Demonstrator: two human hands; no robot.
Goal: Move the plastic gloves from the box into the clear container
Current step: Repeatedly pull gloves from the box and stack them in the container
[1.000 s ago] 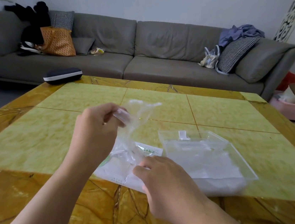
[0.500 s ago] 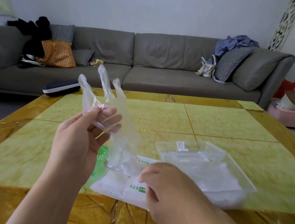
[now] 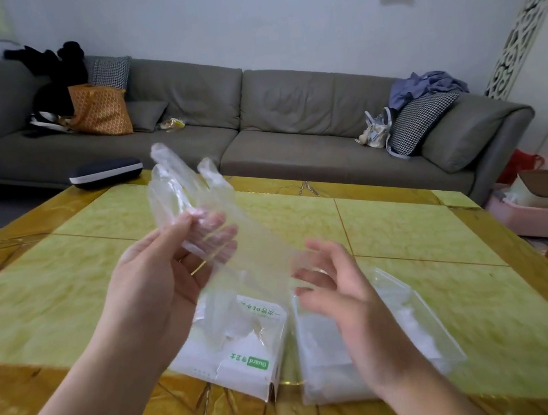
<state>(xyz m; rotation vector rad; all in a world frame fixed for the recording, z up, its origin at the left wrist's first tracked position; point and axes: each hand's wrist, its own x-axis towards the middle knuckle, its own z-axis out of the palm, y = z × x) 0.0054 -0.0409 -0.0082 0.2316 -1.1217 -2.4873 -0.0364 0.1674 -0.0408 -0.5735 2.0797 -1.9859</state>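
My left hand (image 3: pixel 163 276) pinches a clear plastic glove (image 3: pixel 235 243) near its fingers and holds it up above the table. The glove hangs slanting down toward the white glove box (image 3: pixel 235 357), which lies on the table below with its top torn open. My right hand (image 3: pixel 342 299) is lifted beside the glove's lower edge with fingers spread and loosely bent; it grips nothing that I can see. The clear container (image 3: pixel 418 324) sits to the right of the box, partly behind my right hand, with pale gloves inside.
The table (image 3: pixel 52 296) has a yellow-green marble top with amber borders. A dark case (image 3: pixel 106 172) lies at its far left edge. A grey sofa (image 3: pixel 290 126) with bags and cushions runs behind. Pink tubs (image 3: pixel 539 212) stand on the floor at right.
My right hand has left the box and risen beside the glove. My left hand has drawn the glove higher and to the right, out of the box.
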